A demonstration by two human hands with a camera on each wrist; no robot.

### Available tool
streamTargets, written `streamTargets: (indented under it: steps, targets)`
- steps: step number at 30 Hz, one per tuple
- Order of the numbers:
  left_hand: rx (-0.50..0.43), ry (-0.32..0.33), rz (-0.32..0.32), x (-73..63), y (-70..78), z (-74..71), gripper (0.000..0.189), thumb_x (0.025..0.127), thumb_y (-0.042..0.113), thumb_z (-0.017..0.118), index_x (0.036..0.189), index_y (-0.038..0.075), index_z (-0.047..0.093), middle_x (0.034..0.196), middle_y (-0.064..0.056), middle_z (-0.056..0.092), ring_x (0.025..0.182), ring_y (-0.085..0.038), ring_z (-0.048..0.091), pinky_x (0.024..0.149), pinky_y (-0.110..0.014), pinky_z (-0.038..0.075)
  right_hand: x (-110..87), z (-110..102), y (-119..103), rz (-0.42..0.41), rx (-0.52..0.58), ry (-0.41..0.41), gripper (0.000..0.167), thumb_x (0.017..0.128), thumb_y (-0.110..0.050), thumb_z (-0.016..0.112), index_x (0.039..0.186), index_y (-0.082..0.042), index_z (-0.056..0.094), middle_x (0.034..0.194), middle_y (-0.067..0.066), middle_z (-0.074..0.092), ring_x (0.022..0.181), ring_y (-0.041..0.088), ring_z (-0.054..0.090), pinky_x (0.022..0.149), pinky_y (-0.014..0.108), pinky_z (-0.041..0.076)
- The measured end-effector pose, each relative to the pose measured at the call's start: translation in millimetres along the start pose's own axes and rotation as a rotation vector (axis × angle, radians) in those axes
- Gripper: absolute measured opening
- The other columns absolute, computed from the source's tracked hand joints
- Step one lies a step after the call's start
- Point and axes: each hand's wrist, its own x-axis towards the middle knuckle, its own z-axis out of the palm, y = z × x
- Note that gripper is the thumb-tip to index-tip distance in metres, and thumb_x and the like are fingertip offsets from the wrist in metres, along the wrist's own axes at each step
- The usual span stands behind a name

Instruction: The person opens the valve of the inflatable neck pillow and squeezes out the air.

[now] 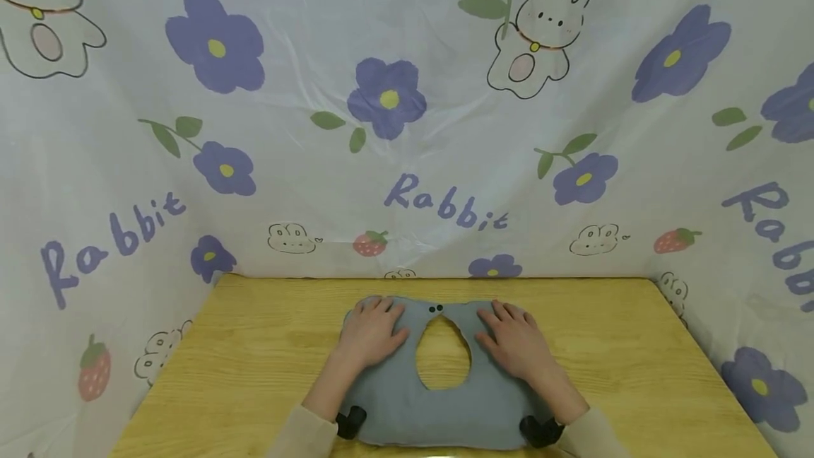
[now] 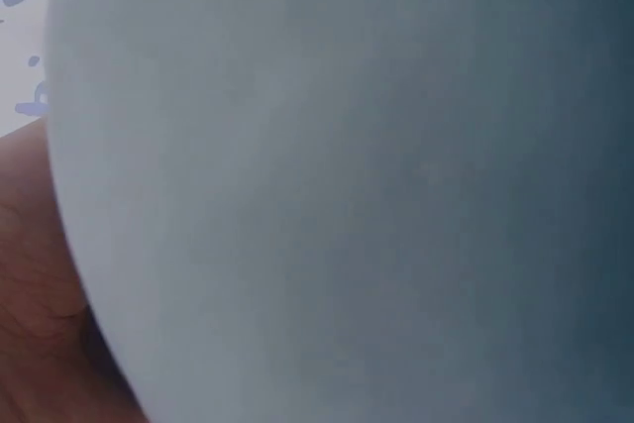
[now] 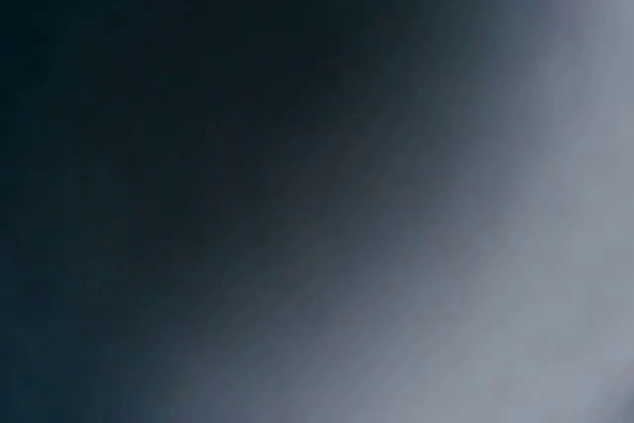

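A blue-grey neck pillow [image 1: 445,415] lies on the table, its two arms meeting at the far side around a teardrop-shaped opening. Two small dark snap buttons [image 1: 435,309] sit side by side where the arms meet. My left hand [image 1: 374,331] rests on the pillow's left arm with fingers extended. On the right arm lies my right hand [image 1: 514,338], fingers spread and pointing away from me. Pale fabric of the pillow [image 2: 327,185] fills most of the left wrist view, with part of the hand [image 2: 35,274] at its left edge. The right wrist view is dark and blurred.
The wood-grain table [image 1: 267,366] extends around the pillow on both sides. Behind and beside it hangs a white curtain [image 1: 305,175] printed with rabbits, purple flowers and strawberries. Black wrist cameras [image 1: 540,431] sit beneath both wrists, near the pillow's front corners.
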Motion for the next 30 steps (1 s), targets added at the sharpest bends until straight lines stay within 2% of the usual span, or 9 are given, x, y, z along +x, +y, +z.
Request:
streamTargets:
  steps: [7, 15, 21, 24, 30]
  targets:
    - [-0.050, 0.007, 0.008, -3.4, 0.2, 1.8, 0.047, 0.102, 0.035, 0.064, 0.139, 0.006, 0.063, 0.143, -0.019, 0.057, 0.135, -0.043, 0.049, 0.108, -0.066, 0.037, -3.0, 0, 1, 0.008, 0.042, 0.008, 0.048, 0.104, -0.033, 0.062, 0.142, -0.005, 0.060, 0.148, 0.027, 0.049, 0.136, 0.049, 0.045, 0.106, 0.070, 0.036]
    - [-0.042, 0.073, 0.028, -17.8, 9.3, -13.7, 0.049, 0.101, 0.035, 0.066, 0.142, 0.008, 0.062, 0.147, -0.019, 0.054, 0.139, -0.044, 0.046, 0.110, -0.066, 0.036, -9.0, -15, -5, -0.017, 0.032, 0.067, 0.049, 0.102, -0.034, 0.065, 0.142, -0.005, 0.060, 0.150, 0.027, 0.048, 0.136, 0.049, 0.045, 0.106, 0.071, 0.035]
    - [0.006, 0.110, 0.064, -33.2, 17.9, -24.8, 0.050, 0.101, 0.037, 0.067, 0.142, 0.009, 0.062, 0.147, -0.019, 0.054, 0.138, -0.043, 0.047, 0.110, -0.066, 0.036, -19.2, -22, -12, -0.027, 0.024, 0.018, 0.053, 0.102, -0.037, 0.064, 0.146, -0.008, 0.057, 0.154, 0.025, 0.045, 0.140, 0.046, 0.042, 0.107, 0.071, 0.034]
    - [0.024, 0.097, 0.055, -37.6, 17.8, -23.1, 0.050, 0.101, 0.039, 0.065, 0.143, 0.011, 0.062, 0.147, -0.017, 0.055, 0.139, -0.042, 0.046, 0.111, -0.066, 0.035, -23.4, -22, -15, -0.024, 0.016, -0.001, 0.054, 0.102, -0.037, 0.066, 0.147, -0.009, 0.057, 0.154, 0.024, 0.045, 0.140, 0.046, 0.041, 0.107, 0.072, 0.033]
    - [0.006, 0.048, 0.051, -41.4, 12.0, -8.1, 0.050, 0.102, 0.040, 0.064, 0.143, 0.011, 0.062, 0.146, -0.016, 0.055, 0.139, -0.043, 0.045, 0.108, -0.067, 0.038, -29.0, -14, -17, -0.033, -0.024, -0.001, 0.055, 0.099, -0.037, 0.069, 0.145, -0.010, 0.058, 0.152, 0.022, 0.048, 0.138, 0.043, 0.045, 0.106, 0.070, 0.036]
